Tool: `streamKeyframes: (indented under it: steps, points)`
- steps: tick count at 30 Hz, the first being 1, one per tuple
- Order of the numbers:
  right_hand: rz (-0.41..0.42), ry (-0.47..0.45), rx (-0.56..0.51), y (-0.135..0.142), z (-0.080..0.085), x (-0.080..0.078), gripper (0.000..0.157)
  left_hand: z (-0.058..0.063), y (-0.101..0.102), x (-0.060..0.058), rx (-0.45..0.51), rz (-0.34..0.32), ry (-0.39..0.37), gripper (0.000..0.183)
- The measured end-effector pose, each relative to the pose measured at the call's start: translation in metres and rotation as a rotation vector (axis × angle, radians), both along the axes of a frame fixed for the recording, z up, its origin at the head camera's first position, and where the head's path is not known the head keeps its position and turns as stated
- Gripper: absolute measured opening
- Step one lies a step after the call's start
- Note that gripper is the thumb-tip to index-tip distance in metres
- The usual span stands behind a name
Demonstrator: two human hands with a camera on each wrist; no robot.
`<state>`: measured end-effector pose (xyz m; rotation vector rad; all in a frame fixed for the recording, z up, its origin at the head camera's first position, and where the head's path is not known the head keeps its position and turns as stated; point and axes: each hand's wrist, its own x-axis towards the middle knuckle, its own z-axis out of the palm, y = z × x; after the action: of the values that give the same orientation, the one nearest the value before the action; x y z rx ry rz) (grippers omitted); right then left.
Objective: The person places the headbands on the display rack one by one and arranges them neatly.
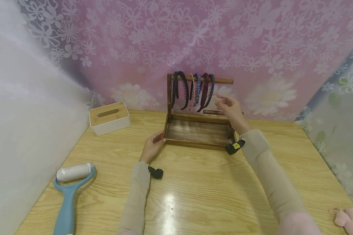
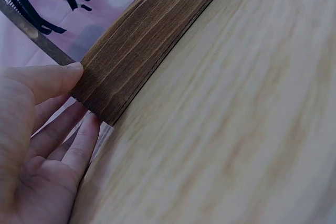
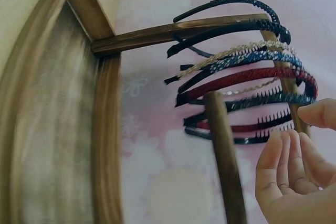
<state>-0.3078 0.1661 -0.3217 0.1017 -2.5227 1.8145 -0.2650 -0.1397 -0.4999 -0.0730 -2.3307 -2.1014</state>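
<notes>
A dark wooden rack (image 1: 191, 144) stands on the table, with a shallow tray below and two horizontal rods. Several headbands hang from its upper rod (image 1: 224, 81): black ones, a pale beaded one, a blue one and a dark red headband (image 1: 204, 93). My left hand (image 1: 151, 147) holds the tray's front left corner, thumb on the front board (image 2: 152, 40) and fingers at the side. Beside the lower rod (image 3: 224, 156), my right hand (image 1: 233, 112) is raised near the headbands, fingers loosely bent, with nothing visible between thumb and fingertips.
A white tissue box (image 1: 113, 125) with a wooden lid stands at the back left. On the left lies a blue-handled lint roller (image 1: 66, 209). A pink plush toy (image 1: 350, 223) sits at the front right corner. Flowered cloth (image 1: 164, 39) hangs behind the rack.
</notes>
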Motion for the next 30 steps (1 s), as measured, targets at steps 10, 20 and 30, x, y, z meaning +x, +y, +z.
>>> streamKeyframes:
  steps: [10, 20, 30]
  points:
    - [-0.039, -0.064, -0.104, 0.028, -0.037, 0.028, 0.041, 0.001, 0.001, 0.003, -0.014, 0.008, -0.012, 0.045]
    - [-0.103, -0.142, -0.099, 0.055, -0.080, 0.067, 0.036, 0.018, 0.003, 0.011, -0.013, -0.014, -0.022, 0.047]
    - [-0.227, -0.107, -0.047, 0.100, -0.118, 0.090, 0.016, 0.035, 0.003, 0.021, -0.022, -0.026, -0.026, 0.046]
